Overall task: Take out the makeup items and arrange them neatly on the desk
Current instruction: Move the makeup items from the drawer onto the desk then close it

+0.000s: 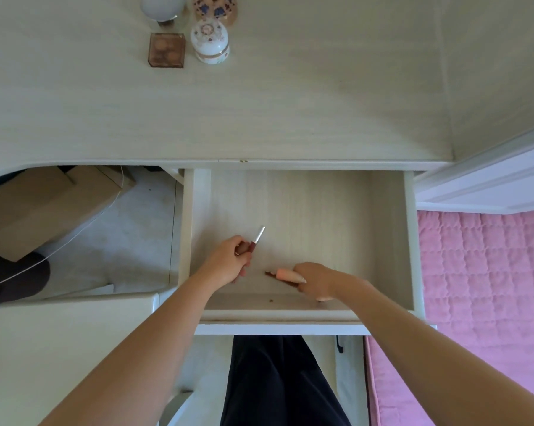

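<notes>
1. Inside the open drawer (388,235), below the desk's front edge, both your hands are at work near the drawer's front wall.
2. Your left hand (228,259) has its fingers curled round a slim lip gloss tube (257,237). Its dark red body sits at your fingertips, and its thin silver-white cap points up and to the right, away from you.
3. Your right hand (313,281) grips a peach-coloured makeup stick (287,275). The stick lies almost level, its rounded pale end under your fingers and a short dark reddish tip poking out to the left.
4. Whether the stick touches the drawer floor you cannot tell, since your fingers hide its underside.
5. The two items are near each other but apart, the gloss to the left and farther from you, the stick to the right and closer.
6. On the desk (290,103), far back and to the left, sits a square clear compact (166,50) with brownish powder pans.
7. Just beside the compact, to its right, stands a white round trinket jar (209,41) with a floral lid and a gold band.
8. Behind that jar is a second patterned jar (215,7) in blue and tan, and to its left a white globe lamp (162,7); both are cut by the top edge.
9. A pink quilted bedspread (487,287) lies to the right of the drawer.
</notes>
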The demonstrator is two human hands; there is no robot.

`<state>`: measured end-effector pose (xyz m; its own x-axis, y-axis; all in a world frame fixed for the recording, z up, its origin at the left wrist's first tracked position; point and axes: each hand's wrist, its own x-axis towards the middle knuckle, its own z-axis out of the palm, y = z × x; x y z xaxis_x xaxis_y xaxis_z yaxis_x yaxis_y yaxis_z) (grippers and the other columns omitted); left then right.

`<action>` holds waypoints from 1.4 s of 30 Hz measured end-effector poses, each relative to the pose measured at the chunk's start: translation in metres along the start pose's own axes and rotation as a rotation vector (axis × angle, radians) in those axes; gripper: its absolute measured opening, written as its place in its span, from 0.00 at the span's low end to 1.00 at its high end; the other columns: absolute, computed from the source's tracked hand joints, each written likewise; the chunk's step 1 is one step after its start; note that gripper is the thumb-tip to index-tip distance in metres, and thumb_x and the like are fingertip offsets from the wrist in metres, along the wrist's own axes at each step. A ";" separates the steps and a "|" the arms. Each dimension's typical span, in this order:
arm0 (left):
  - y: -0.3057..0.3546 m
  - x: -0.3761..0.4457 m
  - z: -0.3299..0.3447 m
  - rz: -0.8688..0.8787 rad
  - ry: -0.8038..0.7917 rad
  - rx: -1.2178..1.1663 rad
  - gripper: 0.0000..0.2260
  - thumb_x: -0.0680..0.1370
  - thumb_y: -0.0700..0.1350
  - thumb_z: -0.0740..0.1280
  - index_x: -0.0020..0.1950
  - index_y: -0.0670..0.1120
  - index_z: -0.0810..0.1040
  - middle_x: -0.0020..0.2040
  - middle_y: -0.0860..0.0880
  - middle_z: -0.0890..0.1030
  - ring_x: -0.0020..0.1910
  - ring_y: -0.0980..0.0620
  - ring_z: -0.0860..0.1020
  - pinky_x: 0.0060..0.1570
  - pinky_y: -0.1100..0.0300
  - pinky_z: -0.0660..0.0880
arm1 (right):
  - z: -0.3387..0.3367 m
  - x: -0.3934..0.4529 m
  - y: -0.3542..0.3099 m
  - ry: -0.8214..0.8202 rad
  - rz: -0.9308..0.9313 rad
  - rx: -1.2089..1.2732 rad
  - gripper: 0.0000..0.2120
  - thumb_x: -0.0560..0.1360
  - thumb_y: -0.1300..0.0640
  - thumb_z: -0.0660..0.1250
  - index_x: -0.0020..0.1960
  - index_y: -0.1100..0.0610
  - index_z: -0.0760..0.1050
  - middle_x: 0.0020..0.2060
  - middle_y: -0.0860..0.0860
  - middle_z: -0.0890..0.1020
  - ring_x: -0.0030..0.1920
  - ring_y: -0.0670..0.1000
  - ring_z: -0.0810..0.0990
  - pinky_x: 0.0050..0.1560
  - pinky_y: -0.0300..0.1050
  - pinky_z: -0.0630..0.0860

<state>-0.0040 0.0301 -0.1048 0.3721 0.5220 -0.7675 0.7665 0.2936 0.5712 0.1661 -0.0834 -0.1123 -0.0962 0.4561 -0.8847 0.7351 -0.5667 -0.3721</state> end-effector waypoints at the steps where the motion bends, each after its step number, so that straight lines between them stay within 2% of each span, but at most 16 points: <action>1: 0.005 -0.006 0.000 0.001 0.013 -0.045 0.03 0.79 0.36 0.61 0.52 0.39 0.73 0.40 0.42 0.78 0.32 0.47 0.77 0.22 0.61 0.69 | -0.002 -0.005 0.003 0.023 0.010 0.036 0.06 0.78 0.62 0.57 0.43 0.54 0.67 0.41 0.51 0.74 0.42 0.52 0.73 0.39 0.42 0.67; 4: 0.022 -0.028 -0.002 -0.010 0.060 -0.190 0.06 0.80 0.36 0.61 0.55 0.38 0.74 0.43 0.40 0.78 0.35 0.47 0.78 0.21 0.65 0.70 | -0.010 -0.028 0.004 0.072 0.018 0.270 0.02 0.78 0.62 0.60 0.49 0.55 0.68 0.45 0.53 0.77 0.42 0.51 0.77 0.40 0.42 0.74; 6: 0.030 -0.043 -0.001 -0.018 0.088 -0.286 0.06 0.81 0.38 0.61 0.56 0.39 0.74 0.44 0.41 0.80 0.36 0.48 0.79 0.25 0.68 0.71 | -0.014 -0.045 0.002 0.110 0.006 0.472 0.04 0.76 0.64 0.61 0.50 0.58 0.69 0.45 0.55 0.80 0.38 0.50 0.79 0.43 0.48 0.78; 9: 0.039 -0.061 0.002 -0.013 0.126 -0.397 0.06 0.81 0.40 0.62 0.55 0.42 0.76 0.44 0.43 0.82 0.36 0.49 0.82 0.34 0.61 0.75 | -0.019 -0.070 -0.005 0.235 -0.017 0.673 0.04 0.76 0.65 0.62 0.50 0.60 0.70 0.42 0.55 0.79 0.35 0.51 0.78 0.42 0.51 0.77; 15: 0.070 -0.099 0.010 0.020 0.206 -0.601 0.05 0.80 0.40 0.62 0.53 0.43 0.76 0.43 0.44 0.82 0.39 0.47 0.82 0.42 0.56 0.78 | -0.029 -0.116 -0.026 0.488 -0.109 0.928 0.07 0.78 0.61 0.63 0.53 0.64 0.71 0.39 0.55 0.78 0.34 0.49 0.77 0.30 0.38 0.74; 20: 0.099 -0.115 0.009 0.083 0.280 -0.653 0.06 0.81 0.43 0.62 0.54 0.46 0.78 0.44 0.47 0.84 0.45 0.48 0.82 0.43 0.57 0.75 | -0.046 -0.140 -0.040 0.613 -0.182 0.977 0.01 0.78 0.60 0.64 0.48 0.56 0.72 0.38 0.53 0.77 0.37 0.49 0.78 0.37 0.45 0.78; 25: 0.127 -0.111 0.001 0.103 0.291 -0.701 0.07 0.81 0.43 0.63 0.54 0.44 0.78 0.44 0.48 0.84 0.46 0.48 0.82 0.47 0.53 0.75 | -0.072 -0.150 -0.052 0.702 -0.183 1.010 0.05 0.78 0.58 0.64 0.52 0.58 0.73 0.37 0.52 0.76 0.36 0.49 0.78 0.42 0.52 0.81; 28: 0.146 -0.102 -0.007 0.126 0.274 -0.724 0.07 0.80 0.42 0.63 0.53 0.42 0.79 0.45 0.47 0.85 0.46 0.49 0.82 0.49 0.53 0.76 | -0.093 -0.148 -0.058 0.733 -0.175 1.032 0.05 0.78 0.58 0.63 0.53 0.57 0.73 0.38 0.52 0.77 0.37 0.50 0.78 0.42 0.51 0.81; 34: 0.192 -0.068 -0.033 0.174 0.295 -0.757 0.05 0.80 0.41 0.64 0.51 0.42 0.78 0.46 0.45 0.84 0.45 0.50 0.82 0.41 0.59 0.77 | -0.146 -0.131 -0.072 0.751 -0.151 0.984 0.04 0.78 0.59 0.63 0.52 0.59 0.73 0.37 0.52 0.76 0.36 0.51 0.77 0.39 0.49 0.80; 40: 0.243 -0.012 -0.064 0.211 0.366 -0.539 0.08 0.78 0.40 0.66 0.49 0.34 0.76 0.40 0.44 0.78 0.39 0.49 0.78 0.39 0.59 0.79 | -0.209 -0.101 -0.082 0.819 -0.102 0.932 0.04 0.77 0.59 0.62 0.50 0.59 0.73 0.39 0.54 0.77 0.36 0.53 0.77 0.34 0.46 0.79; 42: 0.256 0.010 -0.073 0.204 0.382 -0.450 0.08 0.78 0.40 0.66 0.48 0.34 0.76 0.39 0.44 0.78 0.39 0.47 0.78 0.41 0.52 0.81 | -0.230 -0.088 -0.084 0.825 -0.079 0.921 0.05 0.77 0.59 0.62 0.51 0.59 0.73 0.39 0.54 0.77 0.35 0.53 0.77 0.32 0.43 0.78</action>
<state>0.1579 0.1696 0.0550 0.2102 0.8282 -0.5194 0.3733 0.4231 0.8256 0.2672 0.0813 0.0611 0.5778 0.6175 -0.5336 -0.0306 -0.6370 -0.7703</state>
